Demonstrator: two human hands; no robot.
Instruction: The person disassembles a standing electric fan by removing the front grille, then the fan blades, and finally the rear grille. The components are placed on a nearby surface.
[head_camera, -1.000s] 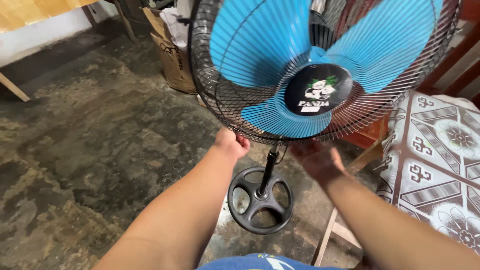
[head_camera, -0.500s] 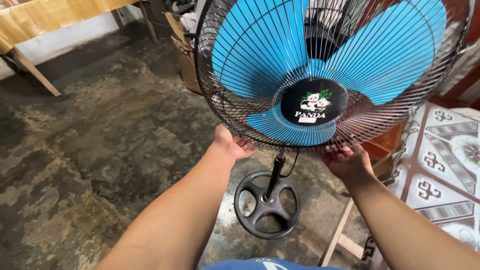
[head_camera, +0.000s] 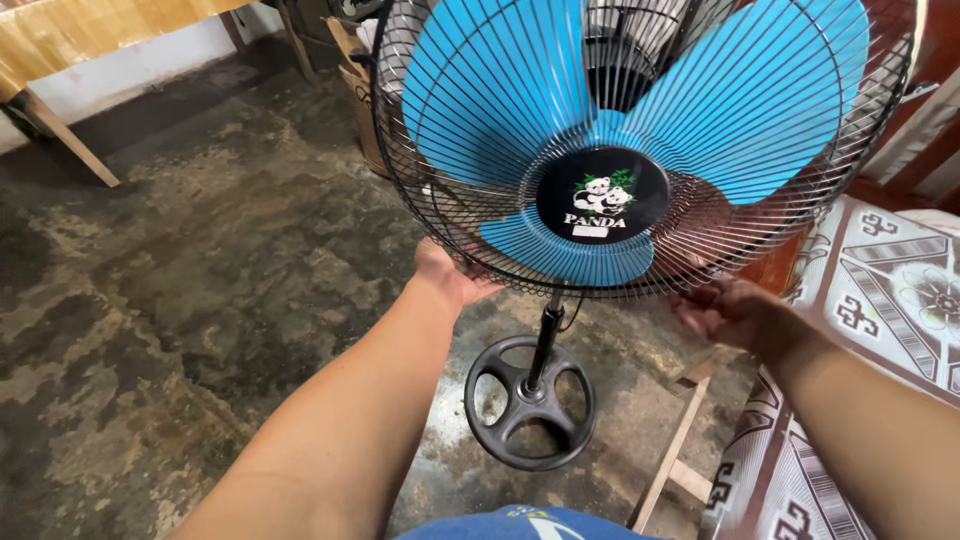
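Observation:
A pedestal fan stands in front of me, with blue blades behind a black wire guard (head_camera: 470, 215) and a black round badge at its middle. A thin black pole runs down to a round black spoked base (head_camera: 530, 402) on the floor. My left hand (head_camera: 448, 272) grips the guard's lower left rim. My right hand (head_camera: 722, 310) is at the lower right rim, fingers curled against the wires.
The concrete floor (head_camera: 200, 280) is stained and patchy. A patterned cloth (head_camera: 880, 300) covers a surface at the right, over a wooden frame (head_camera: 675, 450). A cardboard box (head_camera: 365, 110) stands behind the fan, and a wooden table (head_camera: 80, 40) is at the far left.
My right hand has moved right along the guard's lower rim, and the fan head has shifted slightly left and up in view. My left hand keeps its hold.

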